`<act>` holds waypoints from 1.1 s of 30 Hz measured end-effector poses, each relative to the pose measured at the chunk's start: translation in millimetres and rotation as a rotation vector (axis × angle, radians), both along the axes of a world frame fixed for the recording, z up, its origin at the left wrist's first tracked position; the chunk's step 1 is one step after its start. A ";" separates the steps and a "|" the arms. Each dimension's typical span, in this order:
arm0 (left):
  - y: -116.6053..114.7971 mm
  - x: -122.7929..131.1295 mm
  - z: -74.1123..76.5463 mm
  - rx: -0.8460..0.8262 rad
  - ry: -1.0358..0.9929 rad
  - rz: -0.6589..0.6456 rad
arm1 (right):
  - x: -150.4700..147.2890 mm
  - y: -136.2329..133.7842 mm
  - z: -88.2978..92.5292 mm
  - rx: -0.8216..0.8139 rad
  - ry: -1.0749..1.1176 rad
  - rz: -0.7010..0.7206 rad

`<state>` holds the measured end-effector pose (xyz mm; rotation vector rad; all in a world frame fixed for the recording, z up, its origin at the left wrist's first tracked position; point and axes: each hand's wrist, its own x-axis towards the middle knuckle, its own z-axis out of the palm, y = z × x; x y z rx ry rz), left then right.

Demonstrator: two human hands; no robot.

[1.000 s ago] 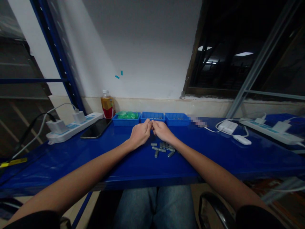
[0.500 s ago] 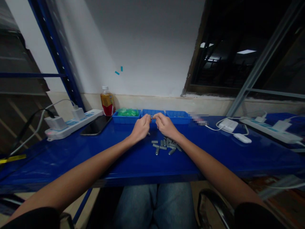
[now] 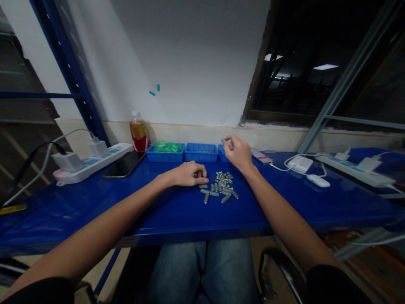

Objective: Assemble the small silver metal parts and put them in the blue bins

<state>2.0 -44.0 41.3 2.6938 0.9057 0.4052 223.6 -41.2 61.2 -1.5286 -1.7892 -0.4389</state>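
Note:
My right hand [image 3: 238,152] is raised in front of the right blue bin [image 3: 223,154]. Its thumb and forefinger pinch a small metal part [image 3: 224,140], too small to name. Lower and to the left, my left hand [image 3: 190,174] hangs just above the table with curled fingers, a gap between thumb and forefinger. Nothing shows in that gap. Close below its thumb lies a short metal cylinder [image 3: 203,186]. More silvery cylinders [image 3: 214,194] are scattered on the table, with a heap of small metal pieces [image 3: 224,177] behind them.
A middle blue bin [image 3: 201,157] contains small metal pieces. The left blue bin [image 3: 164,157] holds green plastic bags [image 3: 167,147]. A drink bottle [image 3: 139,133], a dark phone [image 3: 124,165] and a power strip [image 3: 91,162] stand left. Chargers [image 3: 300,164] and cables lie right.
My hands have parted from their meeting point before the middle bin. The right rose to the right with a small metal part; the left dropped toward the cylinders. The heap of small pieces is now uncovered.

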 end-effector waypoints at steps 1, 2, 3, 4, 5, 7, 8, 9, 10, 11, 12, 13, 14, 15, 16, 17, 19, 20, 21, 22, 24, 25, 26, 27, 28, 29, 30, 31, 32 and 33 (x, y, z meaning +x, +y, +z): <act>0.2 -1.8 0.2 0.026 0.073 -0.036 | 11.5 5.0 -0.5 -0.023 0.011 -0.086; 0.8 -3.2 -0.3 0.055 0.121 -0.049 | 21.4 9.6 -1.6 -0.062 0.011 -0.141; 1.9 -4.2 -1.5 0.087 0.144 -0.040 | 28.6 13.4 -3.2 -0.113 0.003 -0.163; 3.4 -4.9 -3.2 0.117 0.153 -0.019 | 32.3 16.2 -5.0 -0.163 -0.007 -0.156; 5.2 -5.5 -5.1 0.143 0.155 -0.001 | 32.1 17.9 -7.0 -0.207 -0.018 -0.119; 9.6 -7.1 -8.8 0.177 0.164 0.012 | 21.3 18.0 -11.0 -0.270 -0.040 0.020; 11.8 -8.2 -10.4 0.181 0.173 0.011 | 12.3 16.7 -13.1 -0.290 -0.051 0.107; 14.0 -9.5 -11.9 0.178 0.184 0.010 | 2.2 14.8 -15.4 -0.308 -0.061 0.196; 16.1 -10.6 -13.3 0.174 0.190 0.017 | -7.8 12.5 -18.0 -0.327 -0.071 0.283; 18.1 -11.5 -14.7 0.174 0.189 0.035 | -16.8 10.2 -20.8 -0.346 -0.081 0.364; 19.9 -12.0 -16.2 0.177 0.178 0.061 | -24.2 8.0 -23.9 -0.361 -0.092 0.437; 21.7 -11.9 -17.5 0.179 0.160 0.089 | -29.9 6.1 -27.0 -0.368 -0.103 0.502; 23.3 -11.3 -18.7 0.178 0.135 0.120 | -33.9 4.4 -30.0 -0.367 -0.112 0.555; 24.8 -10.3 -19.6 0.171 0.102 0.151 | -36.6 2.9 -32.8 -0.357 -0.119 0.591; 26.3 -8.9 -20.1 0.161 0.064 0.181 | -38.2 1.7 -34.9 -0.337 -0.126 0.612; 27.7 -7.5 -19.9 0.151 0.023 0.204 | -39.4 0.7 -36.3 -0.312 -0.129 0.617; 30.4 -5.4 -17.7 0.138 -0.069 0.225 | -41.4 -0.7 -36.2 -0.258 -0.136 0.604; 31.6 -5.3 -15.8 0.125 -0.115 0.221 | -42.5 -0.8 -34.5 -0.231 -0.147 0.589; 32.8 -6.2 -13.4 0.105 -0.155 0.206 | -43.6 0.0 -31.8 -0.204 -0.160 0.564; 34.0 -8.1 -10.8 0.081 -0.185 0.188 | -44.5 1.8 -28.5 -0.175 -0.170 0.519; 36.7 -15.4 -6.2 0.055 -0.179 0.149 | -44.6 8.8 -21.0 -0.116 -0.175 0.366; 38.1 -20.3 -4.8 0.060 -0.138 0.130 | -43.5 13.5 -17.7 -0.093 -0.165 0.267; 39.6 -25.6 -4.2 0.073 -0.072 0.114 | -41.7 18.4 -15.3 -0.082 -0.153 0.169; 41.0 -30.8 -4.5 0.082 0.001 0.101 | -39.4 22.9 -13.9 -0.085 -0.143 0.088; 42.5 -35.3 -5.5 0.083 0.066 0.092 | -37.0 26.3 -13.8 -0.100 -0.141 0.036; 43.9 -38.8 -7.2 0.077 0.111 0.089 | -34.9 28.1 -14.9 -0.130 -0.147 0.021; 45.3 -40.9 -9.2 0.067 0.131 0.094 | -33.3 28.2 -16.9 -0.167 -0.160 0.048; 46.6 -41.8 -11.2 0.055 0.128 0.104 | -32.8 26.5 -19.5 -0.206 -0.176 0.112; 47.6 -41.4 -12.8 0.045 0.107 0.116 | -33.3 23.3 -22.3 -0.239 -0.193 0.203; 48.2 -40.1 -13.9 0.034 0.076 0.125 | -34.9 19.1 -24.7 -0.263 -0.211 0.306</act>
